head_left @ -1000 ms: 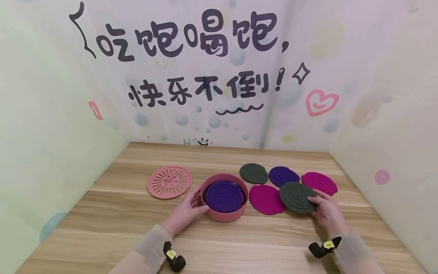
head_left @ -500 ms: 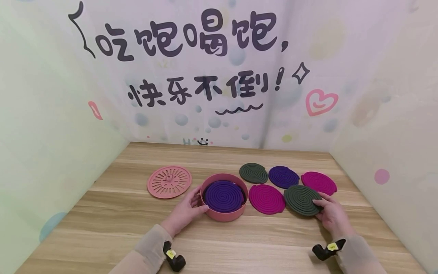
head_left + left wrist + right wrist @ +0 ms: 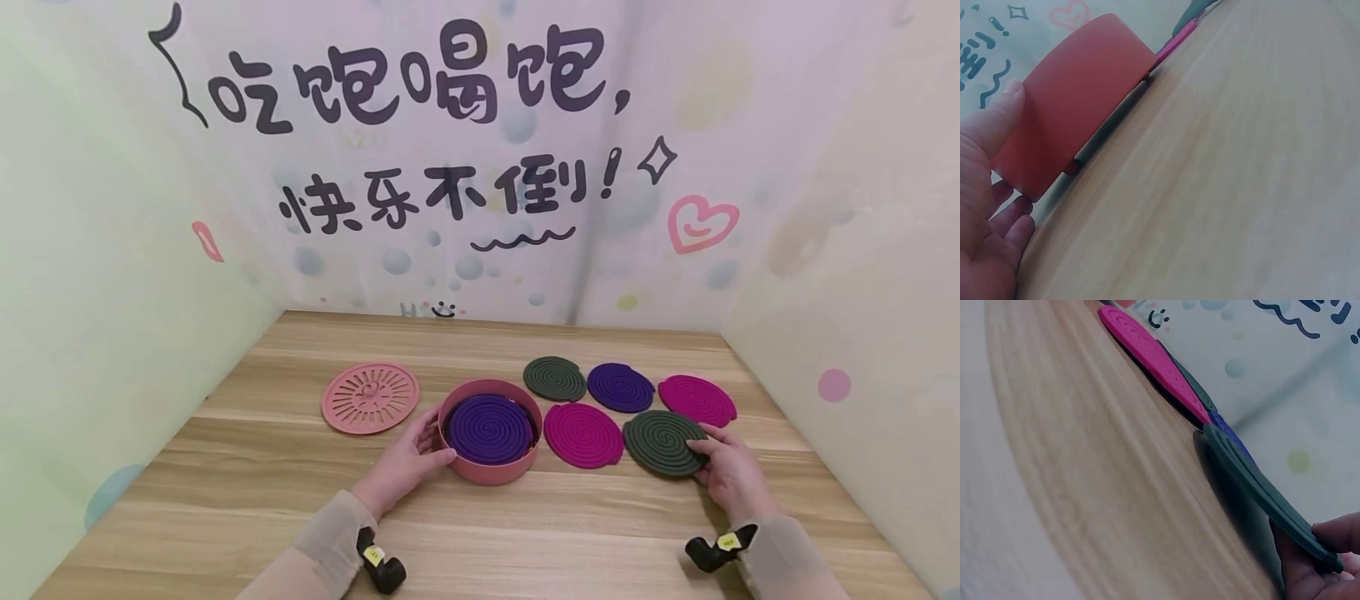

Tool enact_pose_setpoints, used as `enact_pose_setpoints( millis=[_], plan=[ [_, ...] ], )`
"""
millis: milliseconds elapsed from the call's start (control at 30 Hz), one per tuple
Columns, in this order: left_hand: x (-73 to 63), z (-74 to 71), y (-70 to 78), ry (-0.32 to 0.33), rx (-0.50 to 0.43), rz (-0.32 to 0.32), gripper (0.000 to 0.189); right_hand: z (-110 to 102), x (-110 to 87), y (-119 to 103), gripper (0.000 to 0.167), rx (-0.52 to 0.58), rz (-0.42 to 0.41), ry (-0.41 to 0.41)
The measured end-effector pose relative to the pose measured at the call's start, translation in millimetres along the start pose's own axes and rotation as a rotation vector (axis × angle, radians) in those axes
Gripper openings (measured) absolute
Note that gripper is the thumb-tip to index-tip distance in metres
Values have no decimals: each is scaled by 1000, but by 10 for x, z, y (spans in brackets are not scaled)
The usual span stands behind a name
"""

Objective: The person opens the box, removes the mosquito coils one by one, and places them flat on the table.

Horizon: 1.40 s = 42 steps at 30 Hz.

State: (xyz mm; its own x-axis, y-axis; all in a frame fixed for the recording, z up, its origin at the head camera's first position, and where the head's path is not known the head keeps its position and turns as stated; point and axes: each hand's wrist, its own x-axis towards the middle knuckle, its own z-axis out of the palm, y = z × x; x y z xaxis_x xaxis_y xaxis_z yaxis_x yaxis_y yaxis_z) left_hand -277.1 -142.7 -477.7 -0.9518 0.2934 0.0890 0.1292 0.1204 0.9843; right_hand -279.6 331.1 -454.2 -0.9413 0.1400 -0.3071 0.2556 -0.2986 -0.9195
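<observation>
My left hand [image 3: 405, 464] holds the left side of a round pink tin [image 3: 491, 472], thumb on its outer wall and fingers round the side. The tin [image 3: 1085, 94] stands on small feet in the left wrist view. A purple mosquito coil [image 3: 489, 429] lies inside it, with a dark rim showing around. At the right, my right hand [image 3: 731, 471] pinches the edge of a dark green mosquito coil [image 3: 663, 443] between thumb and fingers. In the right wrist view this green coil [image 3: 1266, 494] slants, its held edge raised over a shadow and its far edge close to the table.
A pink slotted lid [image 3: 371, 398] lies left of the tin. On the wooden table [image 3: 525, 533], a magenta coil [image 3: 583, 435] lies between tin and held coil. Behind are a green coil [image 3: 554, 378], a purple coil [image 3: 620, 387] and another magenta coil [image 3: 697, 400]. Printed cloth walls enclose the table.
My right hand has moved the green coil slightly right and toward me, so it no longer overlaps the near magenta coil. The left hand and the tin have stayed put.
</observation>
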Motion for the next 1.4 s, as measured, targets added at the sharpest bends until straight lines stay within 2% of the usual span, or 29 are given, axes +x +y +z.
enact_pose_setpoints(
  millis=[167, 333, 567, 933, 1133, 1400],
  plan=[
    [-1, -1, -4, -1, 0, -1, 81, 37, -16, 22, 45, -126, -50, 58],
    [1, 0, -1, -1, 3, -5, 81, 73, -31, 30, 48, -229, -72, 116],
    [6, 0, 5, 1, 9, -6, 81, 89, -40, 3, 43, -278, -81, 137],
    [-3, 5, 15, 14, 22, -20, 82, 97, -71, -64, 49, -356, -62, 148],
    [-9, 4, 13, 13, 21, -13, 81, 71, -77, -61, 32, -342, -65, 158],
    [-11, 4, 14, 19, 22, -16, 82, 112, -119, -45, 52, -378, -75, 187]
  ],
)
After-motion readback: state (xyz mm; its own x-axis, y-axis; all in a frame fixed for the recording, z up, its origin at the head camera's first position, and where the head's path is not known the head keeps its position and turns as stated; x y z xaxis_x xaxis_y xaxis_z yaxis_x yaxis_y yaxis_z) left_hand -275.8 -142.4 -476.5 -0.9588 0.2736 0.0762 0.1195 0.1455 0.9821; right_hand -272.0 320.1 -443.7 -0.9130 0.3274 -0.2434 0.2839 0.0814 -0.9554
